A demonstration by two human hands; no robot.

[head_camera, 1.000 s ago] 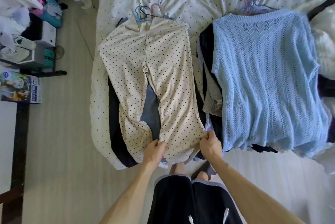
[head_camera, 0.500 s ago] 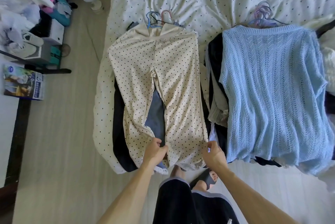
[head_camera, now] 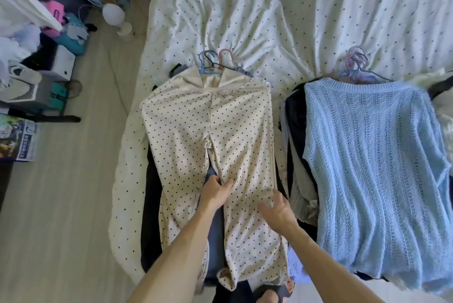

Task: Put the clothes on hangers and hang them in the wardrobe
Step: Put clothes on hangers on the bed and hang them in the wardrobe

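Observation:
Cream polka-dot trousers (head_camera: 186, 131) lie flat on a pile of clothes on the bed, waistband far from me. Blue, pink and black hangers (head_camera: 214, 63) poke out above the waistband. My left hand (head_camera: 215, 193) pinches the inner edge of the right trouser leg, near the knee. My right hand (head_camera: 278, 209) lies with spread fingers on the outer side of that same leg. A light blue knit sweater (head_camera: 372, 167) tops a second pile to the right, with hanger hooks (head_camera: 355, 62) above its collar.
The bed (head_camera: 269, 8) has a white dotted sheet. Dark garments (head_camera: 152, 204) lie under the trousers. On the floor at left stand a small white lamp (head_camera: 117, 18), boxes, shoes (head_camera: 22, 77) and a printed box (head_camera: 19, 141). My foot in a sandal (head_camera: 272, 293) is at the bed's edge.
Both hands have moved up from the trouser hems to about knee height on the right leg. The camera has come closer to the bed.

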